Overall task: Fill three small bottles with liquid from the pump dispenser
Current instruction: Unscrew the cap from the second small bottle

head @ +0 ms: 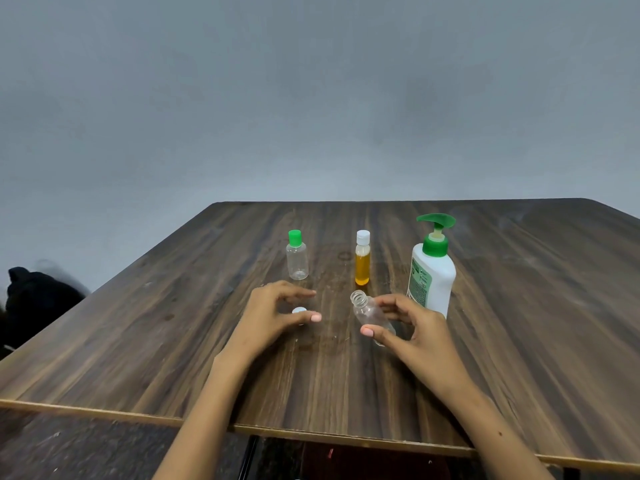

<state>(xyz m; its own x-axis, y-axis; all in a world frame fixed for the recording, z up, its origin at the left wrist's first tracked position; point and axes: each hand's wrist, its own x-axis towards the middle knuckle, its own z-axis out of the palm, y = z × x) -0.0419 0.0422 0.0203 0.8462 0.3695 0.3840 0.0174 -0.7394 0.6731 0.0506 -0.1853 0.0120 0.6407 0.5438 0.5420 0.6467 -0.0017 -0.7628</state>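
Right hand (412,327) is gripping a small clear plastic bottle with no cap (369,311), thumb on the near side, fingers curled round the far side. The bottle is tilting, threaded open neck pointing up and to the left, base hidden behind the palm; cannot tell if the base is touching the table.

Left hand (277,313) is hovering over a small white round cap (299,310), with thumb and fingers curved loosely around it. The cap is showing in the gap between thumb and forefinger. Cannot tell whether the fingers are actually pinching it or just sitting close, so the grip state is unclear.

Dark wood-grain laminate table (519,341) is carrying everything. Standing upright along the far side, left to right:
- small clear plastic bottle with green flip cap (296,257), looking empty, just beyond the left hand
- slim clear bottle with white cap (362,259), holding amber-yellow liquid up to about the shoulder
- white pump dispenser with green pump head and green label (433,268), nozzle pointing left, standing just behind the right hand

The three are standing apart, not touching each other.

Grey plain wall (311,98) is filling the background. A dark blurred shape (38,296) is sitting off the table's left edge.
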